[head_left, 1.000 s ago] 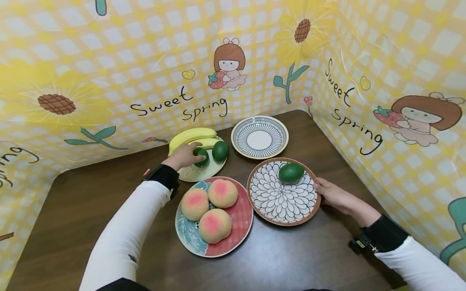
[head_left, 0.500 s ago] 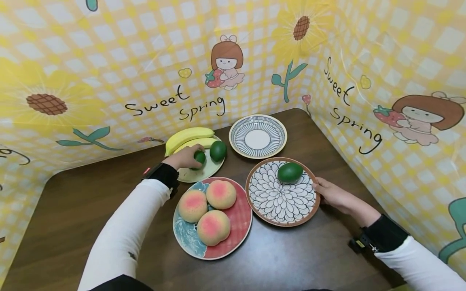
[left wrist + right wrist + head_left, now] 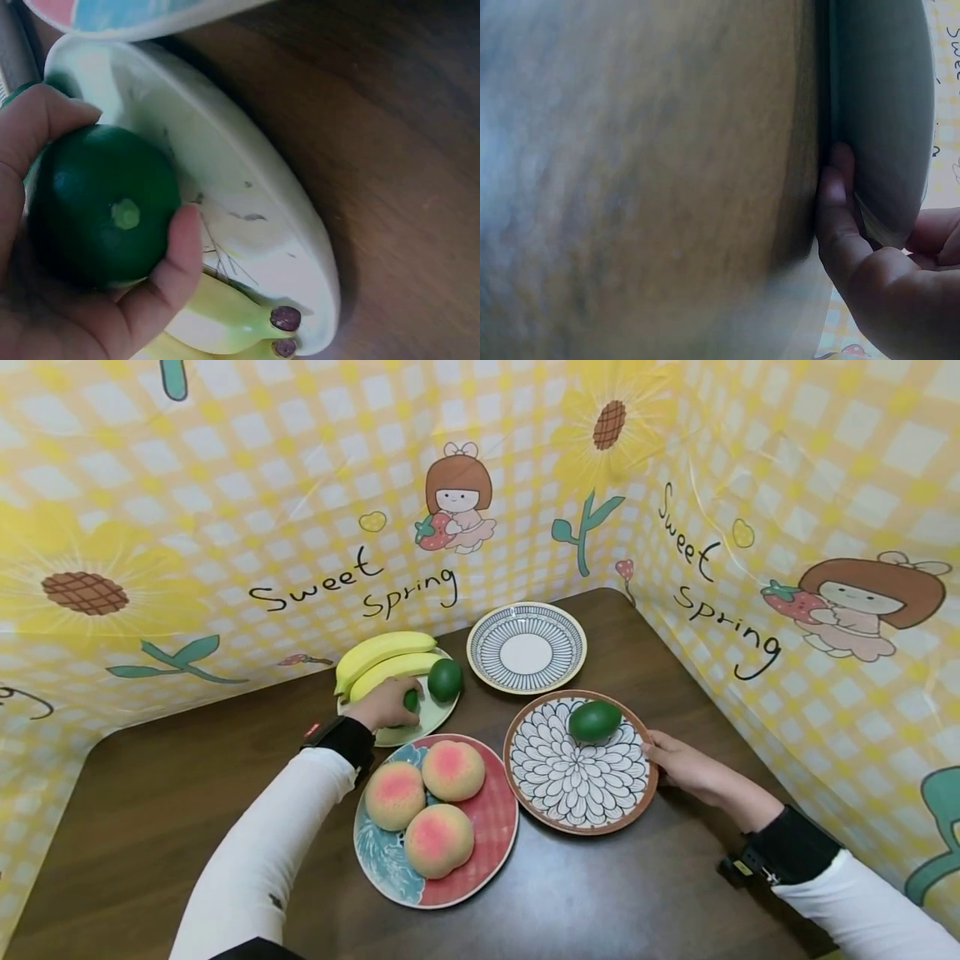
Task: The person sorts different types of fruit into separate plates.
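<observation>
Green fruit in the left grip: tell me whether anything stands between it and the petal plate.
Nothing visible blocks the direct line from the held fruit to the petal plate. Another green fruit lies just off its far side, a peach off its near side.

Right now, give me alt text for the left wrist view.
Left hand gripping a dark green fruit at a pale plate where yellow bananas lie. A pink-and-blue plate shows at the top edge, and brown table fills the right.
</observation>
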Action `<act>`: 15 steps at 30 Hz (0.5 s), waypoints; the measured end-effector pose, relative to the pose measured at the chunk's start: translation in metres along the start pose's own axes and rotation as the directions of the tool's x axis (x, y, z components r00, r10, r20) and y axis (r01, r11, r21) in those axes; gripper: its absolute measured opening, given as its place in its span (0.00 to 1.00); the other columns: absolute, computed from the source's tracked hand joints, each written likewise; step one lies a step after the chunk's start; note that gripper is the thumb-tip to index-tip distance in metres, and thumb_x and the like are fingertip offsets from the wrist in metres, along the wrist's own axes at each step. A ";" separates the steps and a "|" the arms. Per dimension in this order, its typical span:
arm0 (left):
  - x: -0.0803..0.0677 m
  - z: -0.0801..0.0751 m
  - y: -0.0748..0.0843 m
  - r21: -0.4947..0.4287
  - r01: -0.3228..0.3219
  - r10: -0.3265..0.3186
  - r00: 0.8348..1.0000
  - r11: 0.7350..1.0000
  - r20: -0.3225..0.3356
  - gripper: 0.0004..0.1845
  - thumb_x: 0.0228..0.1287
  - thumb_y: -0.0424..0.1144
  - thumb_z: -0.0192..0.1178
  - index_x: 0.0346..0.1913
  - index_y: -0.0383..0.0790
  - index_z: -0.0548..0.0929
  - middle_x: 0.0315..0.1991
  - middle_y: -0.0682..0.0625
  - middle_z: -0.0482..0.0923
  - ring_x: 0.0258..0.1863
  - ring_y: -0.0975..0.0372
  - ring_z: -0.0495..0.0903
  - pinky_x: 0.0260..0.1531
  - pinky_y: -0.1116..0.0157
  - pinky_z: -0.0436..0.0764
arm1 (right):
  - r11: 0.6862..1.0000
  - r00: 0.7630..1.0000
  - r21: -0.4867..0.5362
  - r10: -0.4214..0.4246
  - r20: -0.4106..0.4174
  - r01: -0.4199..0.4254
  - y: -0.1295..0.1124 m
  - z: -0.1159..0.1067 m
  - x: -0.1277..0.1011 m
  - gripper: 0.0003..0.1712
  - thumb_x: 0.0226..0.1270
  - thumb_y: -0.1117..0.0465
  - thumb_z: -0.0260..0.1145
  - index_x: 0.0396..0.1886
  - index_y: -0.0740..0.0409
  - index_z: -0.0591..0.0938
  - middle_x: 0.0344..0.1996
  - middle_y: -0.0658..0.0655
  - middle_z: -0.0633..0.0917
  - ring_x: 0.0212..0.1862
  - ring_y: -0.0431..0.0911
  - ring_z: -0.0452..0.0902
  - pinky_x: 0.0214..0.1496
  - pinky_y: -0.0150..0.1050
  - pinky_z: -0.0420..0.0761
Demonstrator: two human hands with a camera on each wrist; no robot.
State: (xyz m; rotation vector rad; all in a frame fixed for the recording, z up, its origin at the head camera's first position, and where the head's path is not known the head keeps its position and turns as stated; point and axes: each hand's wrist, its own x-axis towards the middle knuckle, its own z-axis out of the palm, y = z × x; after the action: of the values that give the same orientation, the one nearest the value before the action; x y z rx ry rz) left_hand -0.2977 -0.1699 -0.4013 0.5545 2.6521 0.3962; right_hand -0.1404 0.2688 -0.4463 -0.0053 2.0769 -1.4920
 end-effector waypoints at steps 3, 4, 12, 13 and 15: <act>-0.004 -0.001 -0.001 0.017 -0.010 0.010 1.000 1.000 -0.015 0.22 0.61 0.35 0.66 0.58 0.34 0.77 0.54 0.31 0.75 0.47 0.47 0.72 0.47 0.57 0.74 | 1.000 1.000 -0.001 0.000 0.004 0.000 0.000 0.000 0.000 0.31 0.87 0.61 0.32 0.76 0.81 0.45 0.64 0.79 0.66 0.61 0.55 0.73 0.55 0.41 0.81; -0.005 -0.002 -0.002 0.017 -0.012 0.013 1.000 1.000 -0.020 0.22 0.61 0.35 0.66 0.58 0.34 0.77 0.54 0.31 0.75 0.46 0.48 0.71 0.45 0.58 0.73 | 1.000 1.000 0.001 0.000 0.006 0.000 0.000 0.000 0.000 0.31 0.87 0.61 0.32 0.76 0.81 0.45 0.64 0.78 0.67 0.60 0.55 0.74 0.55 0.40 0.81; -0.013 -0.019 0.006 -0.011 -0.087 0.086 0.994 0.996 -0.066 0.23 0.63 0.35 0.64 0.61 0.33 0.76 0.52 0.33 0.76 0.46 0.49 0.69 0.41 0.59 0.70 | 1.000 1.000 0.003 0.002 0.006 -0.002 -0.001 0.000 0.000 0.30 0.86 0.61 0.32 0.76 0.80 0.46 0.62 0.78 0.69 0.56 0.51 0.76 0.52 0.38 0.80; -0.014 -0.021 0.010 -0.012 -0.097 0.095 0.993 0.995 -0.075 0.24 0.64 0.35 0.64 0.61 0.33 0.75 0.53 0.33 0.75 0.46 0.48 0.69 0.42 0.58 0.70 | 1.000 1.000 0.001 0.003 0.006 -0.003 -0.001 0.000 0.000 0.30 0.86 0.62 0.32 0.76 0.80 0.46 0.62 0.78 0.69 0.57 0.51 0.76 0.52 0.38 0.80; -0.018 -0.026 0.020 -0.005 -0.113 0.112 0.989 0.994 -0.096 0.25 0.63 0.34 0.65 0.62 0.35 0.75 0.56 0.33 0.74 0.48 0.48 0.70 0.44 0.56 0.72 | 1.000 1.000 0.000 0.000 0.007 0.000 -0.001 0.000 0.000 0.30 0.86 0.62 0.32 0.76 0.80 0.46 0.62 0.78 0.69 0.57 0.51 0.76 0.52 0.38 0.81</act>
State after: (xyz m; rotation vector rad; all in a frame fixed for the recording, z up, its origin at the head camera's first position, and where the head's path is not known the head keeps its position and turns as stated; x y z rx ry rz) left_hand -0.2877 -0.1648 -0.3658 0.7006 2.7161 0.4803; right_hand -0.1412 0.2681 -0.4455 -0.0101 2.0715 -1.4898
